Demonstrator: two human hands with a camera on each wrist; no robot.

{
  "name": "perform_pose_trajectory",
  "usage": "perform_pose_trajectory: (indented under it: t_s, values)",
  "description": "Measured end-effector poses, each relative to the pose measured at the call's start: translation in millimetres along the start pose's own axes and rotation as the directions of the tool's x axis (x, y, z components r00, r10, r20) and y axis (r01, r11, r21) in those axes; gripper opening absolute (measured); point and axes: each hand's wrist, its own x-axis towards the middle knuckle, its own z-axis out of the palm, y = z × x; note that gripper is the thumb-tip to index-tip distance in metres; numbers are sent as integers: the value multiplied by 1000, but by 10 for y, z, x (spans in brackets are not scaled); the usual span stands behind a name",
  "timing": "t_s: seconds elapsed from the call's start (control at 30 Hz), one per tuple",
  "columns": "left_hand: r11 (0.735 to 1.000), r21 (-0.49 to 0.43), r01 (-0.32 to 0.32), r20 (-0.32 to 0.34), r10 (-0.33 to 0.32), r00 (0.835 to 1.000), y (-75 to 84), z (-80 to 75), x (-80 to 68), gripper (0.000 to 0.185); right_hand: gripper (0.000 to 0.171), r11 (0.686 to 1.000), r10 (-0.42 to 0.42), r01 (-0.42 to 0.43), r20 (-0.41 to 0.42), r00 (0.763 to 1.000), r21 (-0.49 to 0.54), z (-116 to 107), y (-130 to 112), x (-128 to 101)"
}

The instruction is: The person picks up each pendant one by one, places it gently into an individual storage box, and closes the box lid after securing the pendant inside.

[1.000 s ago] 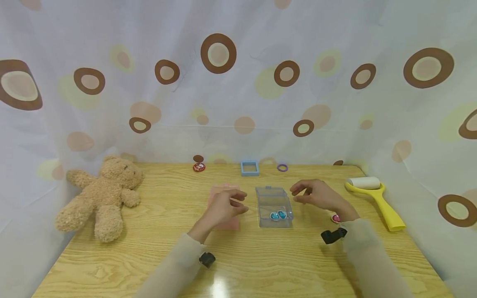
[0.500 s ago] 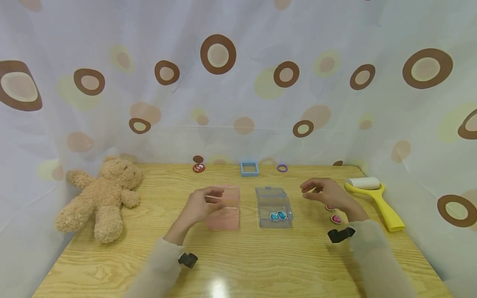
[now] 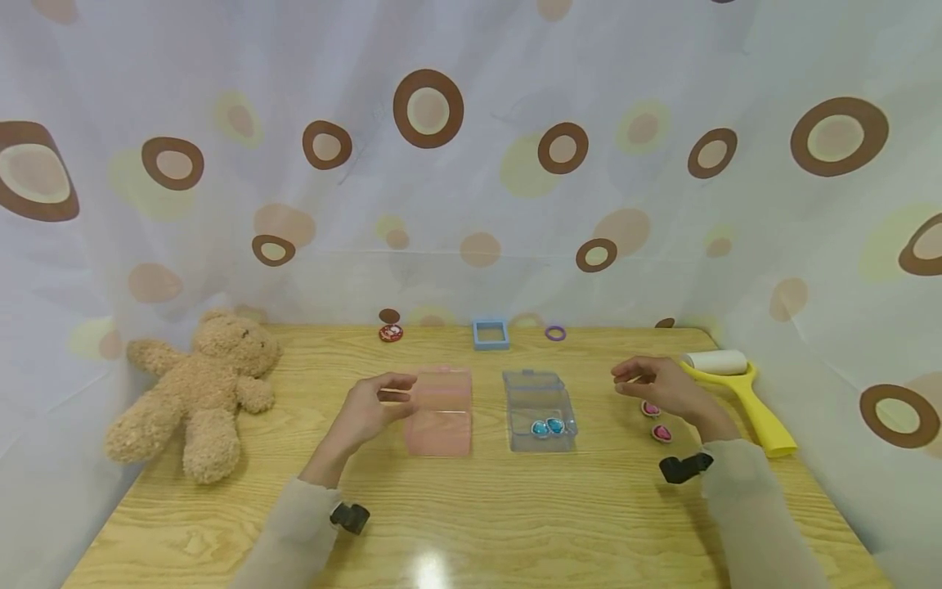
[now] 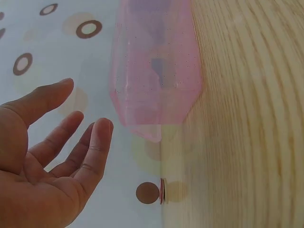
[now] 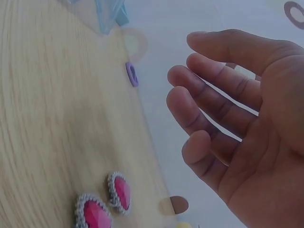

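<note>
Head view showing both hands holding nothing: left hand hovering with loose grip just at 9 o'clock of the pink box, right hand hanging released just above the two pink gems. Judging progress as partway: two blue gems already lying inside the clear box at table centre, pink gems still waiting outside at 3 o'clock, pink box apparently empty.
</note>
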Motion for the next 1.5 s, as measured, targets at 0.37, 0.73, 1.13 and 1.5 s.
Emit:
perform_pose_trajectory:
  t_s: [0.37,0.73,1.13,1.5]
  values:
    - [1000,2,29,98,-29,995,-80,-8,-29,53,41,995,96,-97,31,995,34,-58,257,-87]
    - [999,31,22,165,-27,986,-151,-12,-35,59,41,987,162,-162,39,986,-3,-111,517,-193]
    - [999,31,14,190,-20,982,-194,-21,-35,62,44,975,206,-202,35,978,-88,-49,653,-228]
    - [1000,21,13,197,-17,980,-190,-29,-26,63,45,973,224,-218,71,972,-78,-13,642,-208]
